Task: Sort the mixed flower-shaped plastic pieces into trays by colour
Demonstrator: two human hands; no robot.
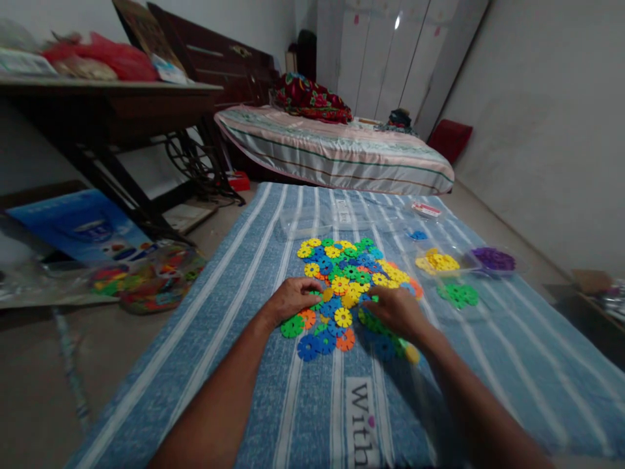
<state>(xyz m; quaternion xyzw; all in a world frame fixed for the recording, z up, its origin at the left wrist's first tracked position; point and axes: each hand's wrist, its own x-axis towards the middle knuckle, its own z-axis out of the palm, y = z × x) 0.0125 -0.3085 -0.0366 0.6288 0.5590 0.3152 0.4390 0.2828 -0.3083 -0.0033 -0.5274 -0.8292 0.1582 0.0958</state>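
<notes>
Both my hands rest on the near edge of the pile of plastic snowflake discs [349,280] spread on the blue striped mat [488,352]. My left hand [293,298] lies palm down at the pile's 8 o'clock, fingers curled loosely over green and orange discs; can't tell if it pinches one. My right hand [398,311] lies at the pile's 5 o'clock, fingers stretched toward the middle, fingertips touching a green disc [374,299]; grip unclear, blurred. Sorted piles at 2 to 3 o'clock of the main pile: yellow discs [437,262], purple discs [494,259], green discs [459,295], few blue discs [417,235] farther back. Clear bag of mixed discs [151,280] off the mat at 9 o'clock, near a blue box [78,225]. Bed [336,153] at 12 o'clock, dark table [107,111] at 10 o'clock
</notes>
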